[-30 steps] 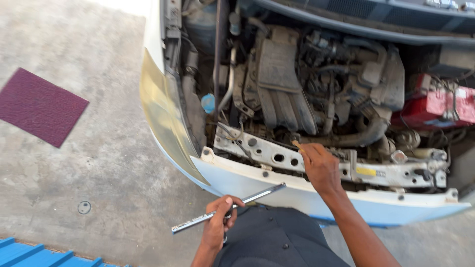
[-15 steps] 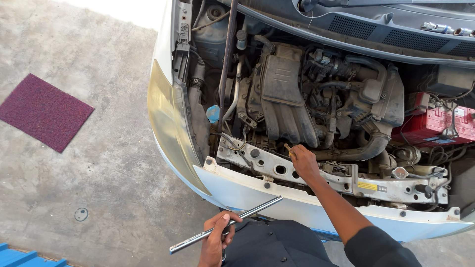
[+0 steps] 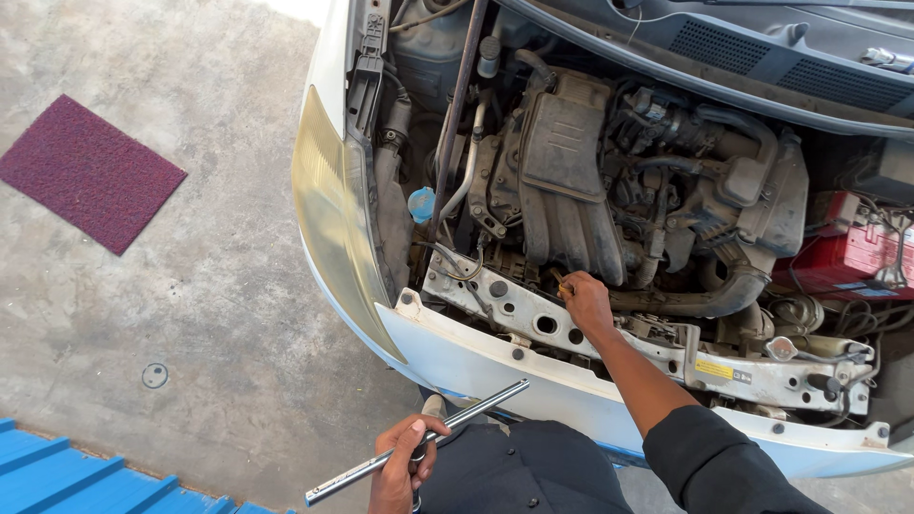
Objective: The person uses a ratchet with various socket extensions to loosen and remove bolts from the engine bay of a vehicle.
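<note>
I look down into the open engine bay of a white car (image 3: 476, 366). My left hand (image 3: 405, 462) is low in front of the bumper, shut on a long silver metal bar (image 3: 419, 441) that slants up to the right. My right hand (image 3: 586, 303) reaches over the front crossmember (image 3: 533, 314) to the base of the grey engine cover (image 3: 562, 171); its fingers pinch a small yellowish part there. What that part is cannot be made out.
A thin hood prop rod (image 3: 457, 114) stands at the left of the bay. A red battery (image 3: 852, 252) sits at the right. The yellowed headlight (image 3: 328, 205) curves along the left corner. A maroon mat (image 3: 86, 171) lies on the concrete floor; blue sheeting (image 3: 76, 481) at bottom left.
My right hand has moved from the crossmember deeper toward the engine's base. My view has closed in on the engine bay. The left hand still holds the bar in the same place.
</note>
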